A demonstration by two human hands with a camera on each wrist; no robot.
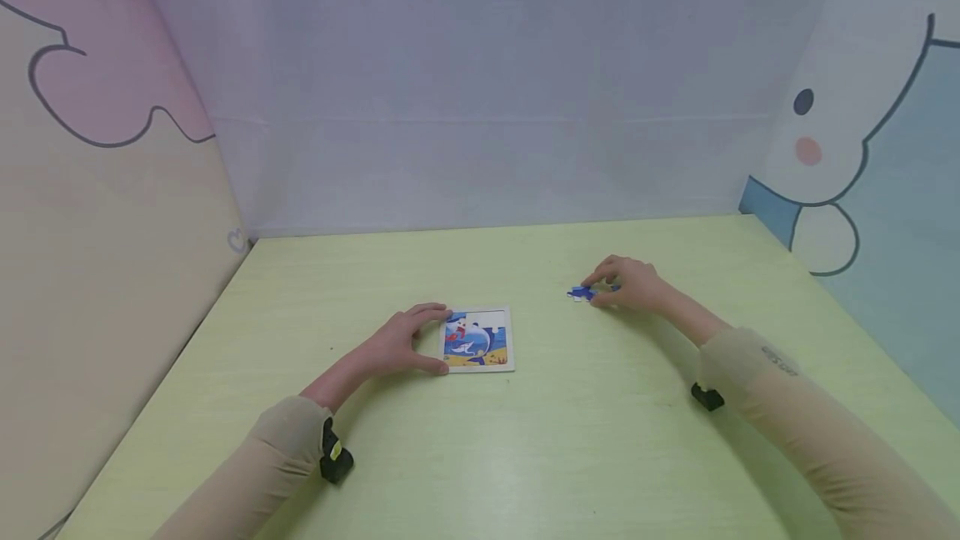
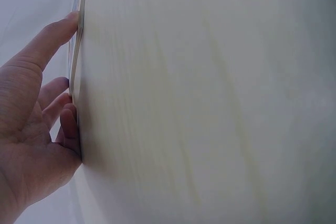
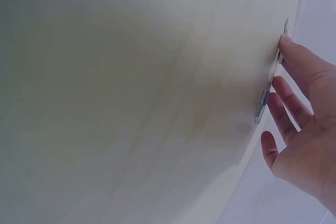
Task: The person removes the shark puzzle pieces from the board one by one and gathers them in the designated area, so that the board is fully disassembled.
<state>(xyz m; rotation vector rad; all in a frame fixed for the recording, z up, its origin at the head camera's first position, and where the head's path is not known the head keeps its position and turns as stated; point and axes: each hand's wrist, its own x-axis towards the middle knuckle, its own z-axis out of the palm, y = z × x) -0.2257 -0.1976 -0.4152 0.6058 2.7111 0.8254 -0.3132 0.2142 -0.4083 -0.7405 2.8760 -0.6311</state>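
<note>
In the head view, a jigsaw puzzle tray (image 1: 512,348) with a pale rim lies flat on the table. Its picture shows a dolphin over blue and yellow, with a bare pale patch at the upper right. My left hand (image 1: 399,343) holds the tray's left side, thumb at the lower corner and fingers at the upper one. Farther right, my right hand (image 1: 628,283) pinches a blue jigsaw piece (image 1: 581,294) lying at the table surface. Another blue piece (image 3: 262,106) sits under its fingers in the right wrist view, mostly hidden from the head view.
The light yellow-green table (image 1: 570,440) stretches around both hands. A pale cloth wall (image 1: 480,107) rises at its back edge, with printed cartoon panels on the left and right. Black wrist straps (image 1: 335,457) hang under both sleeves.
</note>
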